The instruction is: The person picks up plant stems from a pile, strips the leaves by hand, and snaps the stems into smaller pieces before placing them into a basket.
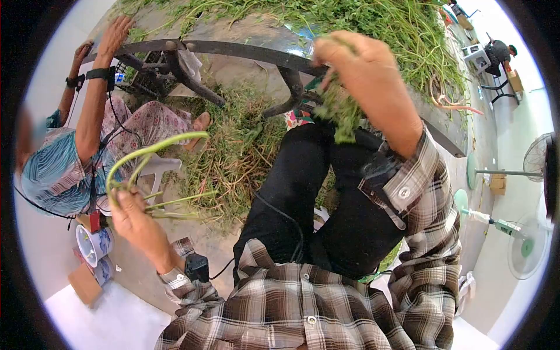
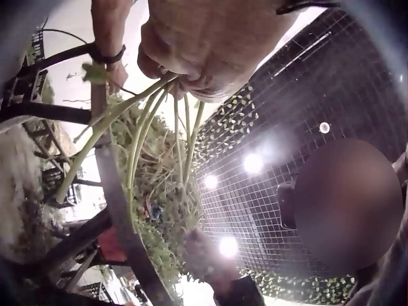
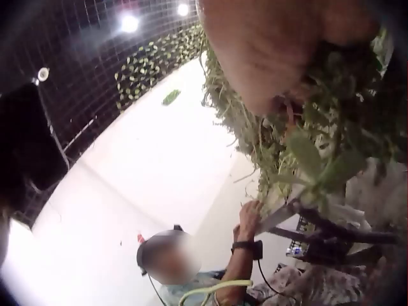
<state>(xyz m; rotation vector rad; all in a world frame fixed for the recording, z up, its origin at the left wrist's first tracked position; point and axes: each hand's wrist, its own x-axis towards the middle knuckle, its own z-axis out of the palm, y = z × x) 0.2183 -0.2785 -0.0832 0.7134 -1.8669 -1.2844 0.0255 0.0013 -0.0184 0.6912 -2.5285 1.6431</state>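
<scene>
Several long green stems (image 1: pixel 157 143) are gripped in my left hand (image 1: pixel 140 228), out to the left of my legs, in the head view. The left wrist view shows those stems (image 2: pixel 137 137) hanging from the curled fingers of the left hand (image 2: pixel 204 44). My right hand (image 1: pixel 370 76), blurred, is raised at the table's near edge and holds a leafy green bunch (image 1: pixel 341 111) that hangs below it. In the right wrist view leaves (image 3: pixel 319 159) hang beneath the right hand (image 3: pixel 274 51), whose fingertips are partly hidden.
Greens (image 1: pixel 373 20) are heaped on the dark-edged table (image 1: pixel 251 53). Cut stems (image 1: pixel 224 157) lie piled on the floor beyond my knees. Another person (image 1: pixel 64 169) sits at the left with hands at the table. Fans (image 1: pixel 528 245) stand at the right.
</scene>
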